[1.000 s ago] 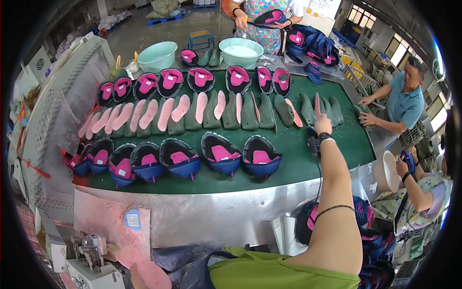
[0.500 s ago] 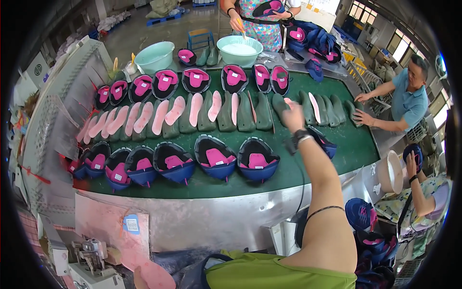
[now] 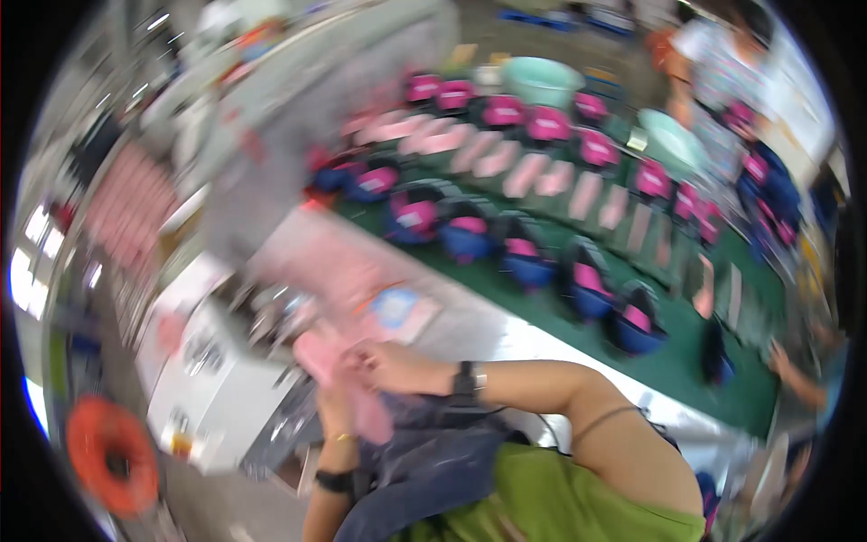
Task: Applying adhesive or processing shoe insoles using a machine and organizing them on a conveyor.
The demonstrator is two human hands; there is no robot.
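Both hands, left hand (image 3: 336,406) and right hand (image 3: 393,366), meet close together, pinching 1 blurred pink insole (image 3: 348,384) beside the white machine (image 3: 221,379)

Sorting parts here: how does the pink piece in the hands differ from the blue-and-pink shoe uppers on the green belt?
The pink piece is flat, one-coloured and held at both hands; the shoe uppers are rounded, blue with pink inside, and stand in a row on the green belt. Both show pink.

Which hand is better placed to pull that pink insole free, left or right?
Probably the right hand: it already rests on the pink insole, its forearm crossing in front of the body. The left hand sits lower, partly hidden beneath the insole. Blur hides the fingers' exact grip.
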